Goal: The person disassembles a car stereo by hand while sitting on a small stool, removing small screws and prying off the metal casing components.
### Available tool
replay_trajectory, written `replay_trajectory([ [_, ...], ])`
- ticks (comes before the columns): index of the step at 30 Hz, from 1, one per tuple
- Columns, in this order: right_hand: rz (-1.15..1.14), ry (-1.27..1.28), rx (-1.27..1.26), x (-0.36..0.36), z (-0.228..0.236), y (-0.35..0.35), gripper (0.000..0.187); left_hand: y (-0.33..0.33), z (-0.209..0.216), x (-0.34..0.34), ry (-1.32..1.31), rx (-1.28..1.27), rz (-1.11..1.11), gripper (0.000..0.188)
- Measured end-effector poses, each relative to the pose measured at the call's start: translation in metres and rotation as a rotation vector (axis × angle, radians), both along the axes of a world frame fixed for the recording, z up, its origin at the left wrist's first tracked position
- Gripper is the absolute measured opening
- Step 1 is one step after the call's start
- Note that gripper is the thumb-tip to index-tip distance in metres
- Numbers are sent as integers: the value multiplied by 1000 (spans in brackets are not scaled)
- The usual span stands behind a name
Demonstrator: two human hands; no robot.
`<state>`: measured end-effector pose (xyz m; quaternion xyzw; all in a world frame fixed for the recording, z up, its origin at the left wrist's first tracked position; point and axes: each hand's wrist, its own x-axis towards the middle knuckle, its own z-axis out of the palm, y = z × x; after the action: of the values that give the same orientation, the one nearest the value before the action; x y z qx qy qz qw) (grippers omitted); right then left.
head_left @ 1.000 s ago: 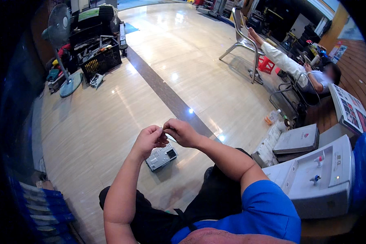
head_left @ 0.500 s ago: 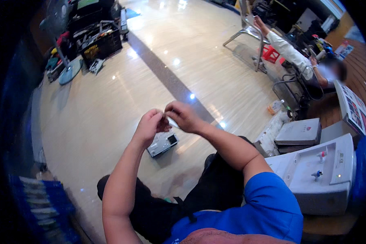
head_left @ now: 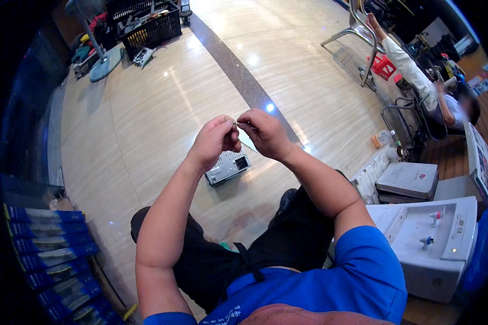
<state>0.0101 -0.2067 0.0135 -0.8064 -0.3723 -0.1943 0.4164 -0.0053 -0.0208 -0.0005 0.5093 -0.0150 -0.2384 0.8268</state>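
My left hand (head_left: 218,138) and my right hand (head_left: 263,132) meet in front of me above the floor, fingertips almost touching. Both are closed in a pinch around a tiny, thin, pale piece (head_left: 235,124), too small to name. A narrow white strip (head_left: 248,142) shows just under my right hand; whether it is held or lies lower down I cannot tell. Below the hands, a silver metal box-shaped device (head_left: 226,169) with a vented top and a dark opening sits on the floor, its far part partly covered by my left hand.
At right stands a white water dispenser (head_left: 434,238), with a grey box (head_left: 406,181) and an orange-labelled bottle (head_left: 384,138) beyond it. A person (head_left: 417,81) reclines near a metal-legged chair (head_left: 358,32). Blue packages (head_left: 54,244) are stacked left; a black crate (head_left: 152,30) of parts stands far left.
The view has shifted, so the surroundings sit differently in the picture. My hands stay together over the metal device, with the pinching fingertips slightly more apart and the tiny piece now showing between them.
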Motion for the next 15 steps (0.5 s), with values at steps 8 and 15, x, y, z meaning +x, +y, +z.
replay_trajectory([
  [8, 51, -7, -2, 0, -2, -2, 9, -2, -3, -1, -33, 49, -76, 18],
  [15, -15, 51, -79, -2, -13, 0, 7, 3, -8, 0, -69, 156, -80, 22],
])
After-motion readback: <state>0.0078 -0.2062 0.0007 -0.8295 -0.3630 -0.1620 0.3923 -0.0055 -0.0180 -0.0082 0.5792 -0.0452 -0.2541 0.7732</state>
